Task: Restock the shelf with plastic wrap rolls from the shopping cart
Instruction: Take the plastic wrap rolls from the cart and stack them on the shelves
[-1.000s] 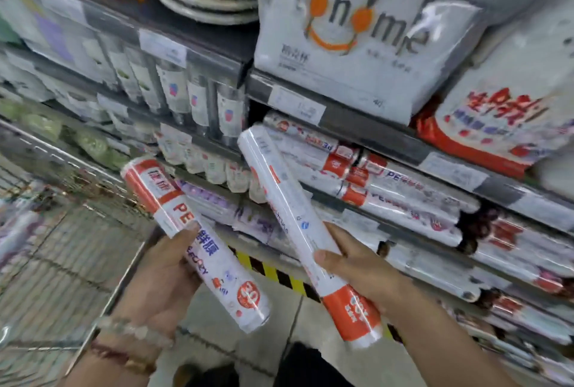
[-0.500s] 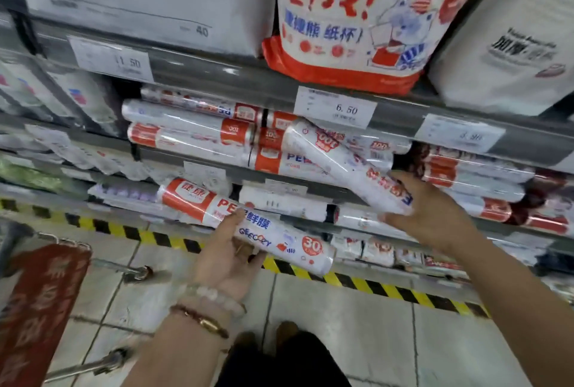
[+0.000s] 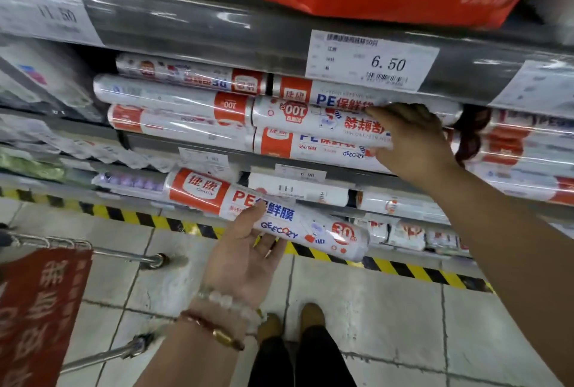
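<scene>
My right hand (image 3: 413,141) grasps a roll (image 3: 313,117), seating it into the stack on the shelf (image 3: 198,29). My left hand (image 3: 245,259) holds another roll (image 3: 267,212) lower down (waiting its turn). Next: let go, then shelve that one.

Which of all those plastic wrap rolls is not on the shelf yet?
The roll marked 30, with the orange band at its left end. The left hand holds it out in front of the lower shelf, tilted; every other roll lies stacked on the shelves.
</scene>
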